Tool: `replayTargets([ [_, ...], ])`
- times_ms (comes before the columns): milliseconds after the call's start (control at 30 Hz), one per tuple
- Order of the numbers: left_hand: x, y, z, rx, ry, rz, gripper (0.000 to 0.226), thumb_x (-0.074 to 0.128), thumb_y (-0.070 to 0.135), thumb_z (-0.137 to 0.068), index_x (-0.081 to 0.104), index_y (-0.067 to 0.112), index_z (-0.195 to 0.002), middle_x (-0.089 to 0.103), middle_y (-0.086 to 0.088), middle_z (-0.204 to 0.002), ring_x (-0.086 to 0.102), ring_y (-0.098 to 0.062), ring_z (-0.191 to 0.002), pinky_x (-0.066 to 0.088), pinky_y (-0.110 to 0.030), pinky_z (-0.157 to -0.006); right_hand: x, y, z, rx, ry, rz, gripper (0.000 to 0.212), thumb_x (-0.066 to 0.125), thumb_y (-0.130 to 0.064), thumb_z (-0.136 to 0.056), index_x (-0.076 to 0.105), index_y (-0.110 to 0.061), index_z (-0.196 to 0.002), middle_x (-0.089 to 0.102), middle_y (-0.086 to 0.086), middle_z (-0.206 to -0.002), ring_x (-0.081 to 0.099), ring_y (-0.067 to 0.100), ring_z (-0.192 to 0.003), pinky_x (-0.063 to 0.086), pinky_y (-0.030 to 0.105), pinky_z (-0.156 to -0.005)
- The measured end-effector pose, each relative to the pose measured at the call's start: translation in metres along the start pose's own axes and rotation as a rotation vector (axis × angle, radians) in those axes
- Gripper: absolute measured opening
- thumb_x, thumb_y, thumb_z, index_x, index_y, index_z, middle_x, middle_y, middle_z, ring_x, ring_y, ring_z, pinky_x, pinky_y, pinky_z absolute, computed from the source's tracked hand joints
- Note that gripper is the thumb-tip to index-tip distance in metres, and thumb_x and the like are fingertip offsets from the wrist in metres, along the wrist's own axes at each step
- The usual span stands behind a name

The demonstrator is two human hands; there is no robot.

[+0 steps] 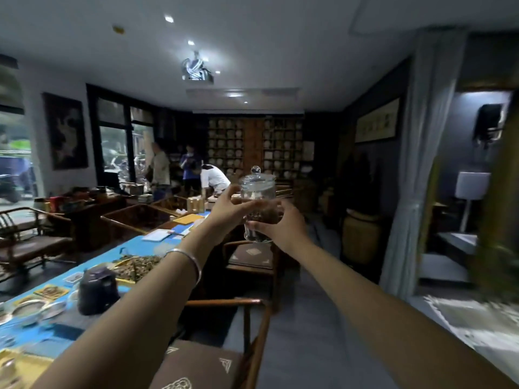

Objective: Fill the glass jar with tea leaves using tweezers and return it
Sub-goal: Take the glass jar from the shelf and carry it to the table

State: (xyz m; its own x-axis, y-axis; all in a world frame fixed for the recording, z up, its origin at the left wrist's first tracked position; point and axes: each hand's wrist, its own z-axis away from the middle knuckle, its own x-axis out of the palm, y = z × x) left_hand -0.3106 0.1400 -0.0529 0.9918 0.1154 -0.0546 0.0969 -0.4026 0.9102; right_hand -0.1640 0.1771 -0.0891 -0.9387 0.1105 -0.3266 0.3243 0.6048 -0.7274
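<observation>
The person holds the glass jar up in the air at arm's length, both arms stretched out beyond the blue-covered bench. The left hand clamps its grip round the jar's side, and the right hand curls round its lower part. The lid sits on top, and dark tea leaves show inside.

Both forearms are bare, no sleeves showing, and a plain silver bangle circles the left wrist; hands ungloved.
</observation>
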Motion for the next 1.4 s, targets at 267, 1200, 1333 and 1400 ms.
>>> replayTargets([
  [267, 0.107, -0.018, -0.059, 0.000, -0.128, 0.002, 0.051, 0.078, 0.012, -0.080, 0.052, 0.010, -0.123, 0.071, -0.018, -0.107, 0.069, -0.033, -0.099, 0.057, -0.045, -0.080, -0.088, 0.065, -0.022, 0.088, 0.079, -0.034, 0.052, 0.091, -0.040, -0.053, 0.053, -0.033, -0.089, 0.062, -0.018, -0.083, 0.055, -0.022, -0.072, 0.041, 0.000, -0.054],
  [1200, 0.143, -0.232, -0.493, -0.015, -0.030, -0.073, 0.047, 0.086, 0.039, -0.053, 0.071, 0.022, -0.094, 0.076, 0.001, -0.087, 0.073, -0.017, -0.085, 0.059, -0.031, -0.068, -0.014, 0.362, -0.401, 0.107, -0.021, -0.037, 0.056, 0.089, -0.040, -0.057, 0.057, -0.025, -0.100, 0.065, -0.014, -0.091, 0.059, -0.006, -0.079, 0.047, 0.010, -0.064],
  [1333, 0.140, -0.270, -0.559, 0.009, 0.029, -0.088, 0.019, 0.085, 0.023, -0.065, 0.074, 0.027, -0.080, 0.076, 0.007, -0.079, 0.073, -0.010, -0.077, 0.058, -0.026, -0.064, 0.014, 0.415, -0.471, 0.094, -0.069, -0.086, 0.061, 0.090, -0.039, -0.053, 0.056, -0.027, -0.102, 0.066, -0.012, -0.093, 0.061, 0.000, -0.084, 0.048, 0.016, -0.068],
  [1400, 0.140, -0.287, -0.593, 0.020, 0.052, -0.095, 0.020, 0.082, 0.013, -0.074, 0.068, 0.022, -0.085, 0.075, 0.008, -0.076, 0.071, -0.003, -0.071, 0.055, -0.020, -0.059, 0.027, 0.442, -0.508, 0.082, -0.107, -0.126, 0.060, 0.091, -0.036, -0.054, 0.054, -0.029, -0.101, 0.063, -0.018, -0.089, 0.060, -0.006, -0.080, 0.045, 0.009, -0.061],
])
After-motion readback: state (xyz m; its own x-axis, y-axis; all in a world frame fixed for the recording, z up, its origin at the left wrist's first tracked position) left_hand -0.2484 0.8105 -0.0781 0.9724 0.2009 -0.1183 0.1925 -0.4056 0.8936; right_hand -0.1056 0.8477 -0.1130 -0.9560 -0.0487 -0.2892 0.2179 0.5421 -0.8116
